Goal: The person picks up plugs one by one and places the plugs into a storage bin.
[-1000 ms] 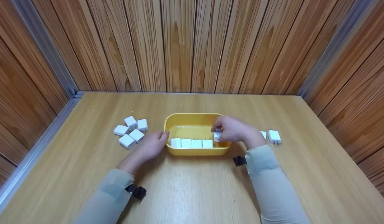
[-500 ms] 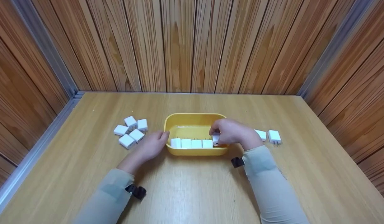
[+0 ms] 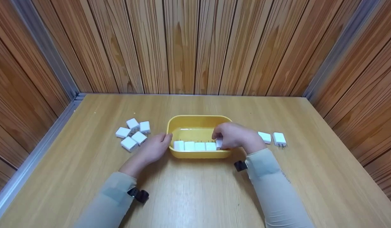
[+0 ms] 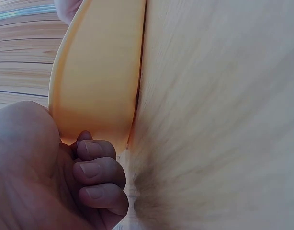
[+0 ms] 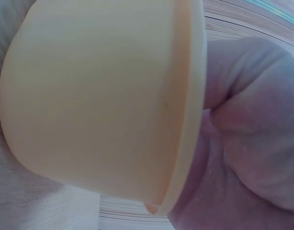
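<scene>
In the head view a yellow plastic bin (image 3: 198, 154) stands mid-table. Along its near wall runs a row of several white charger plugs (image 3: 200, 146), prongs facing away from me. The right hand (image 3: 235, 135) reaches over the bin's right rim and pinches another white charger plug (image 3: 219, 143) at the row's right end, partly hidden by the fingers. At the left end of the bin, the left hand (image 3: 155, 147) holds the rim, thumb over the edge. Its curled fingers (image 4: 101, 170) lie against the outer wall in the left wrist view. The right wrist view hides the pinched plug behind the bin wall.
Left of the bin lies a loose group of several white charger plugs (image 3: 131, 134). Two more sit to the right, one charger plug (image 3: 265, 137) beside the right wrist and another charger plug (image 3: 279, 139) farther out. Wood-panelled walls (image 3: 195, 47) enclose the table (image 3: 195, 190).
The right hand has lowered and shifted slightly left and nearer, bringing its charger plug down against the end of the row. The left hand and bin have stayed in place.
</scene>
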`<state>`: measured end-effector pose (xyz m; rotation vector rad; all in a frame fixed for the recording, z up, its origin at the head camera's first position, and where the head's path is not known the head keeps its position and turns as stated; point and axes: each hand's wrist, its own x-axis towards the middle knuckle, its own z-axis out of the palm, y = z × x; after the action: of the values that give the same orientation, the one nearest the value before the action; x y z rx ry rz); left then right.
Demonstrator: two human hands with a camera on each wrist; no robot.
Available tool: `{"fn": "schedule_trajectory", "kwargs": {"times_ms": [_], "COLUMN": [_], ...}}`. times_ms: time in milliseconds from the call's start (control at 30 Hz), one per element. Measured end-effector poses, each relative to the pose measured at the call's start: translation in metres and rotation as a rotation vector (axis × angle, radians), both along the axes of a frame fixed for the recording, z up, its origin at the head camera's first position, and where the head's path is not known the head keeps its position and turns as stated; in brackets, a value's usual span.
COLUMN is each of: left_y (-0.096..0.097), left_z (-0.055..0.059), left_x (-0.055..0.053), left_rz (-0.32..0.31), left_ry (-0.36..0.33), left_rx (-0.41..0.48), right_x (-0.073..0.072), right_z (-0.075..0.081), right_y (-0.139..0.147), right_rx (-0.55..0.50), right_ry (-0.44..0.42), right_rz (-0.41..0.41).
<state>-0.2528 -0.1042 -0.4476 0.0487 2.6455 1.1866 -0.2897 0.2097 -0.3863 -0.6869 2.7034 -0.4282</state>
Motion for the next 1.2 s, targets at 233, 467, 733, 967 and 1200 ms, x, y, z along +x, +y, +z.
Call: {"fn": "schedule_trajectory", "kwargs": {"times_ms": [233,467,733,967,1200], "left_y": [-0.0002,-0.001,-0.0013,-0.0019,-0.0016], "left_z": [-0.0002,-0.0004,-0.0006,-0.0019,-0.0019], "left_x": [-0.0008,-0.0013,-0.0017,-0.0025,-0.0023], "left_rz": [0.0,-0.011,-0.019,-0.018,-0.01], "left_ry": [-0.022,-0.017,-0.003,0.01,-0.007], "left_rx": [0.015,0.023,0.013,-0.004,0.012], "right_x": [0.0009,0.0018,0.0041,0.0048,0.005], "right_z": [0.0003,-0.0001,-0.0003,-0.0014,-0.002], "right_y": [-0.0027,-0.0036,-0.0066,-0.0066,-0.0072], "right_rx": [0.021,0.031,0.044,0.065,0.065], "right_ry": [-0.019,-0.025,-0.029,0.016,-0.019], "right_rz": [-0.004,-0.018,-0.01,0.054,0.029]}}
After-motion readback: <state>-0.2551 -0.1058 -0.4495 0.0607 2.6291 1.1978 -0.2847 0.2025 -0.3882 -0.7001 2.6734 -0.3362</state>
